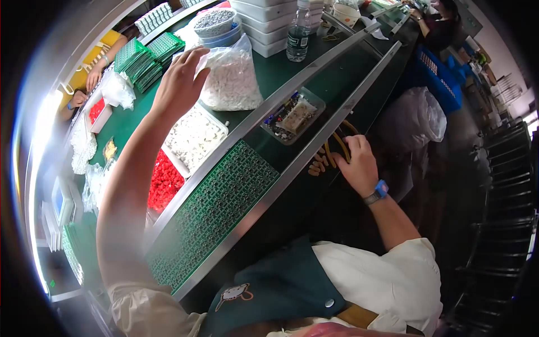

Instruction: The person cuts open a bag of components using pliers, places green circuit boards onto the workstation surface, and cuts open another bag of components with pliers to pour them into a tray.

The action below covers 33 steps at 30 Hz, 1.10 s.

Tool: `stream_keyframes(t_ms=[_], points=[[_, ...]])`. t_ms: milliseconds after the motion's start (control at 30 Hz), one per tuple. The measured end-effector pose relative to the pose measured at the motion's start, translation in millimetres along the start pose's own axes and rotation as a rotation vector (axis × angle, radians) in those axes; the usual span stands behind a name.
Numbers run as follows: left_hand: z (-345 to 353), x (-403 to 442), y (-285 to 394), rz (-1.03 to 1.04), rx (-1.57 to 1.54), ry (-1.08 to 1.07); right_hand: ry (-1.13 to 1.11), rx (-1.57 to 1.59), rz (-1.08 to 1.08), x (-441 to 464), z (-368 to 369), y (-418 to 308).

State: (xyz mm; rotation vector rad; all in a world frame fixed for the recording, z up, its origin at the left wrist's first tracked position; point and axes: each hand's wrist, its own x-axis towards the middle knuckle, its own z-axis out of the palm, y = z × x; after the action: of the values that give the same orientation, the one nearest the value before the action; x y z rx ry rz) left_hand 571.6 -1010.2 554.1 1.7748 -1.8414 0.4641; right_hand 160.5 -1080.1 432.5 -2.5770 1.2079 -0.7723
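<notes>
Well, right hand [358,162] on yellow handles [341,146], left hand [182,77] by bag [231,81].

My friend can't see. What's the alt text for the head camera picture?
A person's right hand holds a yellow tool; the left hand is raised by a bag of white bits. A green board lies between metal rails, beside red bits and a tray of white bits.

I log white boxes [264,29] cut off by the top edge at 12 o'clock. Near 2 o'clock, the yellow-handled tool's [329,153] tip: unreadable.
</notes>
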Motion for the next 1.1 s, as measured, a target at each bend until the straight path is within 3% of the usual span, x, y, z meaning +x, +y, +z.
stream_keyframes(t_ms=[433,533,633,767,867,1000,1100], points=[[34.5,43.0,-18.0,-0.092,-0.087,0.043,-0.126,-0.076,0.049,6.2,7.4,0.6],[31.1,52.8,-20.5,-0.045,-0.025,0.004,-0.241,-0.120,0.087,9.1,-4.5,10.1],[23.3,65.5,-16.7,-0.028,-0.210,-0.196,-0.344,-0.140,0.111,17.9,-16.3,5.3],[27.2,70.9,-18.5,-0.038,-0.298,-0.256,-0.452,-0.156,0.078,24.2,-23.3,4.6],[29.4,69.9,-19.7,-0.066,-0.221,-0.138,-0.482,-0.243,0.012,23.5,-15.6,9.2],[32.3,62.5,-24.9,-0.125,-0.277,0.000,-0.261,-0.317,-0.074,4.4,1.3,25.7],[37.2,59.2,-21.3,-0.131,-0.342,0.043,-0.367,-0.219,0.132,0.0,-6.5,28.5]])
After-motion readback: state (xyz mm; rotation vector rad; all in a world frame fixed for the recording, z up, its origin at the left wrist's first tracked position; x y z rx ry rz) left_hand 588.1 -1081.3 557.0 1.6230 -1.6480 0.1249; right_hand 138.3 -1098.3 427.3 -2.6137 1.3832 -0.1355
